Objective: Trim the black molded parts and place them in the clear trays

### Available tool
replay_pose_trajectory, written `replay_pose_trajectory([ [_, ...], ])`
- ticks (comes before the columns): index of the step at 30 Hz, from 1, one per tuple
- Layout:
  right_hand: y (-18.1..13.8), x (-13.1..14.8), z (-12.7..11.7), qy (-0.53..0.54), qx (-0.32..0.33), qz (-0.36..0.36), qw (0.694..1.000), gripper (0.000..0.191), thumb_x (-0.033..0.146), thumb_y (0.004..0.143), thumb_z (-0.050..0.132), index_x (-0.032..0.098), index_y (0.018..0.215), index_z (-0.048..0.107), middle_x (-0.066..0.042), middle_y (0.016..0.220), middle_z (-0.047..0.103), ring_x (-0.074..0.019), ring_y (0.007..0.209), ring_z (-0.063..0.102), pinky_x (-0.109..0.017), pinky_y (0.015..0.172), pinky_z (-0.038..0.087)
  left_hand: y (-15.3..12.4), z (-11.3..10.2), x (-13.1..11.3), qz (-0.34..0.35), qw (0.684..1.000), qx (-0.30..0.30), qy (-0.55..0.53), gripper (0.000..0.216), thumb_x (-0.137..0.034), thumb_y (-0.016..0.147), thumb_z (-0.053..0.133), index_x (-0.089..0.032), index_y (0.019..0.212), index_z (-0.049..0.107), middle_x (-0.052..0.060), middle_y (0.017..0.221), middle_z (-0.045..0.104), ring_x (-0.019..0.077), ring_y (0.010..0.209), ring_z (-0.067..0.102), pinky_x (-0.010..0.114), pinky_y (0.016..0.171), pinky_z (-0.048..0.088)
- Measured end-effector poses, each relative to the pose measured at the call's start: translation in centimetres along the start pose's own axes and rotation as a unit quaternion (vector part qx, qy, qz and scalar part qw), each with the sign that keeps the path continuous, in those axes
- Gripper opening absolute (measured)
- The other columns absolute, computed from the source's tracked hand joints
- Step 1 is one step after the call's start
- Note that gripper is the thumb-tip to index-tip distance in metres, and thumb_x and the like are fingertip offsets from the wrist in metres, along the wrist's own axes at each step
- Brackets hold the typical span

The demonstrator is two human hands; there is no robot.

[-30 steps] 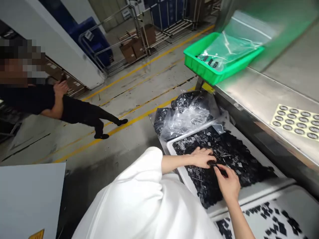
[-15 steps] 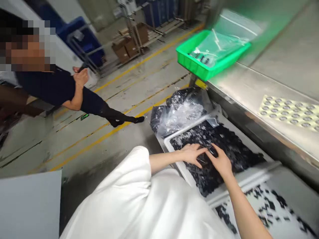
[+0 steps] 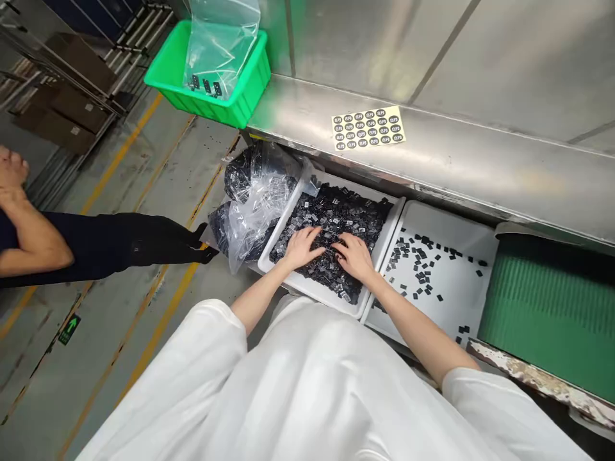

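Note:
A white tray (image 3: pixel 265 257) in front of me is heaped with small flat black pieces (image 3: pixel 343 208), some with a pale mark. On the near left part of the heap rests my left hand (image 3: pixel 303 248), its fingers spread and thumb pointing right. My right hand (image 3: pixel 356 257) lies to its right, fingers apart and slightly curled down at the pieces. A small gap of black pieces separates the two hands. Neither hand visibly grips anything, though the undersides of the fingers are hidden.
Right of the tray, a second white tray (image 3: pixel 461 294) holds scattered black pieces, beside a green conveyor belt (image 3: pixel 548 326). Clear bags (image 3: pixel 254 211) of black pieces lie left. A green bin (image 3: pixel 202 105) and a sticker sheet (image 3: pixel 368 128) sit on the metal ledge. Another person's arm (image 3: pixel 33 230) shows left.
My view has swung right, bringing the second tray and the conveyor belt into sight. My hands, nearly touching before, are now apart over the black pieces.

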State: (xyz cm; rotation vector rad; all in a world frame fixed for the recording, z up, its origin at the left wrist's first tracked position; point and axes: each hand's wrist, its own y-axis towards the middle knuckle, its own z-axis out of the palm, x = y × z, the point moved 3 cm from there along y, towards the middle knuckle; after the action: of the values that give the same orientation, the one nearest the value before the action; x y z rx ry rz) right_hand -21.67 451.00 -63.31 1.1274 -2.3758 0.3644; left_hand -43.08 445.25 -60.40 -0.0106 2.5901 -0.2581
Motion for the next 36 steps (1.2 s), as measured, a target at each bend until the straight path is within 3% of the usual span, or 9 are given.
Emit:
replay_pose_trajectory([
  [4,3.3,-4.1,-2.5,0.035,-0.080,0.135,0.987,0.041,0.039,0.101,0.055,0.021,0.134,0.071,-0.016,0.151,0.049,-0.0388,0.137,0.050,-0.057,0.110,0.049,2.6,-1.5,0.9,-0.059,0.996,-0.072,-0.016,0.055,-0.049,0.107,0.048,-0.022,0.155,0.051,0.014,0.157,0.051,0.0307,0.145,0.048,0.045,0.123,0.041],
  [8,4.2,-7.5,-3.5,0.089,-0.084,0.199,0.972,0.047,0.046,0.099,0.058,0.020,0.137,0.070,-0.016,0.143,0.055,-0.0349,0.131,0.057,-0.052,0.113,0.051,1.7,-1.5,1.7,-0.068,0.996,-0.051,-0.030,0.057,-0.052,0.104,0.057,-0.022,0.152,0.053,0.013,0.153,0.053,0.0303,0.142,0.052,0.044,0.120,0.045],
  [12,3.5,-5.5,-2.0,0.095,-0.051,0.177,0.978,0.054,0.047,0.095,0.068,0.018,0.141,0.067,-0.015,0.145,0.058,-0.0382,0.143,0.047,-0.057,0.120,0.045,0.0,0.2,1.5,-0.087,0.996,0.025,-0.009,0.074,-0.056,0.096,0.070,-0.021,0.158,0.047,0.016,0.151,0.054,0.0347,0.140,0.054,0.048,0.117,0.047],
  [17,0.7,0.2,0.7,0.073,-0.022,0.051,0.996,0.032,0.039,0.098,0.066,0.023,0.124,0.074,-0.009,0.148,0.059,-0.0356,0.151,0.037,-0.055,0.122,0.043,-1.2,1.6,-0.4,-0.076,0.994,0.079,-0.015,0.068,-0.048,0.097,0.069,-0.025,0.157,0.049,0.012,0.139,0.059,0.0317,0.131,0.061,0.043,0.109,0.054],
  [19,-0.4,-0.3,0.6,0.068,-0.025,0.057,0.996,0.026,0.036,0.099,0.062,0.024,0.117,0.076,-0.007,0.143,0.062,-0.0342,0.143,0.045,-0.054,0.116,0.048,-1.9,1.3,-0.8,-0.051,0.995,0.083,-0.024,0.054,-0.041,0.099,0.065,-0.027,0.151,0.057,0.009,0.136,0.061,0.0283,0.125,0.064,0.040,0.108,0.055],
  [22,-0.5,-3.6,-1.0,0.055,-0.059,0.129,0.988,0.031,0.037,0.103,0.053,0.021,0.115,0.076,-0.014,0.135,0.063,-0.0366,0.129,0.054,-0.059,0.107,0.052,-2.6,0.1,-0.4,-0.005,0.998,0.052,-0.032,0.045,-0.035,0.103,0.057,-0.029,0.148,0.060,0.007,0.140,0.061,0.0255,0.126,0.063,0.038,0.110,0.054],
  [26,2.0,-6.2,-2.8,0.054,-0.083,0.205,0.974,0.048,0.043,0.101,0.059,0.018,0.142,0.067,-0.017,0.146,0.055,-0.0390,0.133,0.052,-0.058,0.114,0.049,-1.2,-1.8,1.6,-0.053,0.998,-0.022,-0.004,0.062,-0.044,0.099,0.066,-0.027,0.156,0.051,0.012,0.157,0.051,0.0323,0.146,0.049,0.048,0.125,0.041],
  [30,3.4,-2.9,-2.1,0.049,0.000,0.179,0.983,0.060,0.047,0.097,0.069,0.023,0.151,0.061,-0.012,0.162,0.046,-0.0445,0.152,0.032,-0.064,0.117,0.046,0.7,-1.6,2.4,-0.119,0.992,0.040,-0.011,0.088,-0.058,0.090,0.077,-0.021,0.162,0.042,0.019,0.169,0.037,0.0393,0.155,0.039,0.055,0.128,0.034],
  [36,-2.5,3.1,-1.4,0.052,0.012,0.043,0.998,0.047,0.043,0.101,0.063,0.023,0.144,0.064,-0.011,0.144,0.063,-0.0417,0.159,0.022,-0.062,0.110,0.053,-3.2,0.7,-0.9,0.055,0.988,0.142,0.013,0.093,-0.057,0.083,0.084,-0.027,0.161,0.045,0.014,0.160,0.049,0.0377,0.145,0.046,0.052,0.121,0.042],
])
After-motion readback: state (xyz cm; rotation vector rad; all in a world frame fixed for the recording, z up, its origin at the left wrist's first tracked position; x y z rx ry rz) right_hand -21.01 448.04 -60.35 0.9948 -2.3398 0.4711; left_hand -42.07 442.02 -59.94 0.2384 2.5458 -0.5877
